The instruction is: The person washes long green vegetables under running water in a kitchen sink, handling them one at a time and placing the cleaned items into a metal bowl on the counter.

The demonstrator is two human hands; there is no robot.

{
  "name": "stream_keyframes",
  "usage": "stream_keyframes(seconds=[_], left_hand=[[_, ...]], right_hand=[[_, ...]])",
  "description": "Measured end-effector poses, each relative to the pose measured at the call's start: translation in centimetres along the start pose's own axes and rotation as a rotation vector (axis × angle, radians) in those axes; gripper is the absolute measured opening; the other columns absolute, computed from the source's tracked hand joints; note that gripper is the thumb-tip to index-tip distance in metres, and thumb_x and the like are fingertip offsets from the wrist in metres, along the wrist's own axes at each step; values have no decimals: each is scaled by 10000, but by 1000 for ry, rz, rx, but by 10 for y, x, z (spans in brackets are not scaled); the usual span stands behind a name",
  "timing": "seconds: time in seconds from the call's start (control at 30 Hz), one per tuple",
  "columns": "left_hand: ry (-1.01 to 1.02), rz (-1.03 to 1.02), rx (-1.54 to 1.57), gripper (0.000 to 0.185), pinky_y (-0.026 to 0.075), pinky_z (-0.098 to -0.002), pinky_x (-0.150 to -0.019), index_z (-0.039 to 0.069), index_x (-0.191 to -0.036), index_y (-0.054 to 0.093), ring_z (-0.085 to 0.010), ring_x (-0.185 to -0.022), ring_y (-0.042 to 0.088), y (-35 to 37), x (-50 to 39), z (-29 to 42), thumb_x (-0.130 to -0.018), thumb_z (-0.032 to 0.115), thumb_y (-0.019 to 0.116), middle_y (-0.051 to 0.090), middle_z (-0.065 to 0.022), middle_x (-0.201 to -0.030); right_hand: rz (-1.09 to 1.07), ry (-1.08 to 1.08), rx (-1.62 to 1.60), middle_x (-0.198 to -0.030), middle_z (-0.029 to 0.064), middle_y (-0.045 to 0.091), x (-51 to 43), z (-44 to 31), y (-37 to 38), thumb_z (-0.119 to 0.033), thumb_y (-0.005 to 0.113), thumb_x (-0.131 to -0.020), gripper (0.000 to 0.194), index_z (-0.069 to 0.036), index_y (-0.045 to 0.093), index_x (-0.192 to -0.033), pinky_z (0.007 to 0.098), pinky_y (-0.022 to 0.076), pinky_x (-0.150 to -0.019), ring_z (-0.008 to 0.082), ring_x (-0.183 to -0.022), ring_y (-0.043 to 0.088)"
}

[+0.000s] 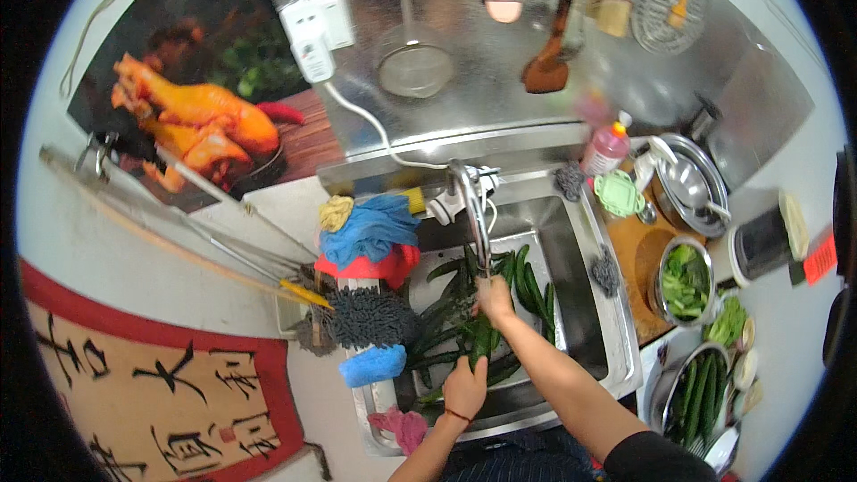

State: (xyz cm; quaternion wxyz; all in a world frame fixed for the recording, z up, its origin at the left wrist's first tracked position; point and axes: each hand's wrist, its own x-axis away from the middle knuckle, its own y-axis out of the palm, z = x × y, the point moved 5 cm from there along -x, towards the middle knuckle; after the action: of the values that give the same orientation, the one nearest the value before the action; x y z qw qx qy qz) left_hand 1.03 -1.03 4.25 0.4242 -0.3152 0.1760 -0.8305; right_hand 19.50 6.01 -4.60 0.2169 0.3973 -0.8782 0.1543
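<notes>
My left hand (464, 386), with a thin band at its wrist, holds the lower end of a dark green cucumber (481, 338). Around its upper part, just under the spout of the curved metal faucet (479, 227), my right hand (494, 299) is closed; its fingers are partly hidden. Below both hands is a stainless steel sink (581, 341). Several more long cucumbers (532, 284) lie in a pale tray or basin (428, 294) inside it, some in water on the left.
Blue cloths (371, 231), a grey chenille mitt (373, 318) and a pink rag (402, 427) line the sink's left rim. Scouring pads (604, 271) sit on its right rim. Farther right are a bowl of cut greens (684, 281) and a metal bowl of cucumbers (699, 391).
</notes>
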Motion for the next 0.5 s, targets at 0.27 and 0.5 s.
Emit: stream_keyframes(seconds=[0.27, 0.5], left_hand=[[-81, 89, 34, 572, 475, -506, -696, -81, -1028, 563, -444, -810, 605, 3, 0, -33, -926, 472, 454, 622, -293, -868], [18, 67, -18, 551, 466, -504, -602, -57, -970, 535, -410, -649, 603, 8, 2, -38, -910, 489, 491, 614, -227, -730]], right_hand=[[-145, 165, -412, -704, 79, 529, 21, -9, 16, -226, 401, -971, 226, -32, 484, -889, 360, 454, -569, 209, -608, 525], [-207, 360, -564, -608, 53, 486, 2, -7, 13, -233, 392, -971, 251, -95, 459, -772, 338, 398, -540, 197, -534, 453]])
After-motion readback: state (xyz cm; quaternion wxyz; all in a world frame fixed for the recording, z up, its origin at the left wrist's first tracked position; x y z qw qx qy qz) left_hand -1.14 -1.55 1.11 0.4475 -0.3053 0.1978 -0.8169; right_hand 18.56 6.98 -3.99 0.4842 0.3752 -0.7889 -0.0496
